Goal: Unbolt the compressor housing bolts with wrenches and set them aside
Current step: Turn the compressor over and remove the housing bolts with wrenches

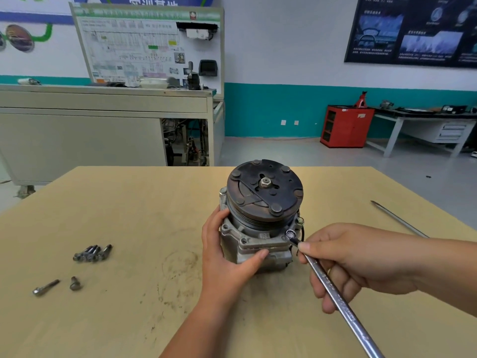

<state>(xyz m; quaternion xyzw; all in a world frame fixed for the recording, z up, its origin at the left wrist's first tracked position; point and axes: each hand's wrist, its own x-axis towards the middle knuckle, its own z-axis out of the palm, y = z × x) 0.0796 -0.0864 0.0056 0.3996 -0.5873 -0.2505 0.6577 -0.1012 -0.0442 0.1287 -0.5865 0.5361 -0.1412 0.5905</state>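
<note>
The long polished steel wrench [335, 298] is lying nearest the viewer, its handle running off the bottom edge and its ring end sitting over a bolt head at the compressor's right front corner. At the far left of the pale wooden table [129, 202], a huddle of dark grey loose bolts [91, 253] is lying side by side, with two more stray bolts [46, 288] resting apart, a little nearer the viewer. Moving right, the left hand [224, 254] is wrapping its fingers and thumb round the cast grey aluminium compressor [258, 244], which is standing upright near the table's middle with its dark round clutch plate [264, 189] facing up. The right hand [348, 262] is curling its fingers round the wrench shaft, the thumb pressing near the ring. Farther right, a thin metal rod [397, 218] is lying well apart. The job is looking well past halfway: some flange holes seem empty, while two silver bolt heads [300, 220], besides the one under the ring, are waiting to be loosened and set aside.
</note>
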